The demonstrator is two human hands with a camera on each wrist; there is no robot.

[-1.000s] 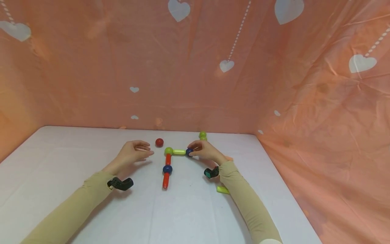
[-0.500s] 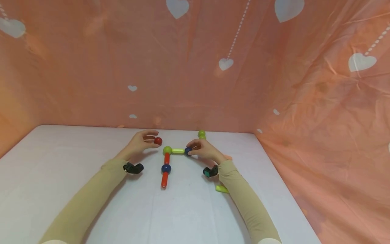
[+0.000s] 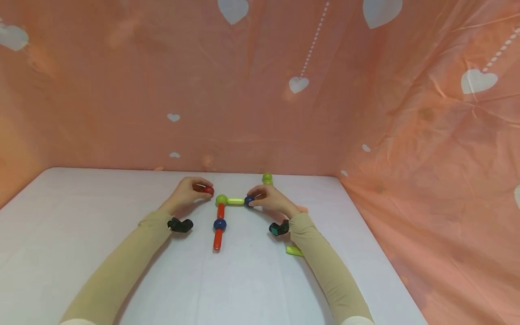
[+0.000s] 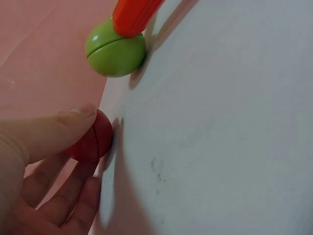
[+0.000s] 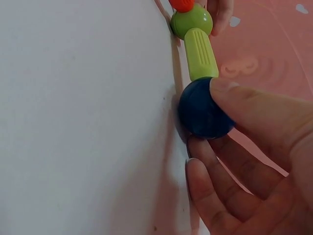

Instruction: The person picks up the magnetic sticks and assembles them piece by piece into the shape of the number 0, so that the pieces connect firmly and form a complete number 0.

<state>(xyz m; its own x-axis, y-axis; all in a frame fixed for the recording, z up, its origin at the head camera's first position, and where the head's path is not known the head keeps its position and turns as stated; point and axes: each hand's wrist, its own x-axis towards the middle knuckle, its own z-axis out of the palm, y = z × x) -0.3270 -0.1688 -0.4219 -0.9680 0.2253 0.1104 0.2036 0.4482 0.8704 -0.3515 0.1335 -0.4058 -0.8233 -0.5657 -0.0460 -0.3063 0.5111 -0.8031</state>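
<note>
Between thumb and fingers, my left hand (image 3: 187,193) pinches a red ball (image 4: 92,139) just above or on the white table. My right hand (image 3: 273,200) grips a dark blue ball (image 5: 203,108) at the right end of a yellow-green rod (image 5: 200,54). That rod's other end joins a green ball (image 3: 221,200). From the green ball a red rod (image 3: 220,211) runs toward me to a second blue ball (image 3: 220,225), and another red rod (image 3: 217,240) continues from it. Together these pieces form an L-shaped chain lying on the table.
Green balls (image 3: 267,178) lie behind my right hand near the table's back edge. A yellow-green piece (image 3: 294,251) sits partly under the right forearm, and an orange piece (image 3: 303,209) shows beside the right wrist. An orange curtain (image 3: 260,113) with hearts surrounds the white table (image 3: 252,284).
My left hand has moved right and away from me to the red ball and closed its fingers on it. The right hand stays on the blue ball.
</note>
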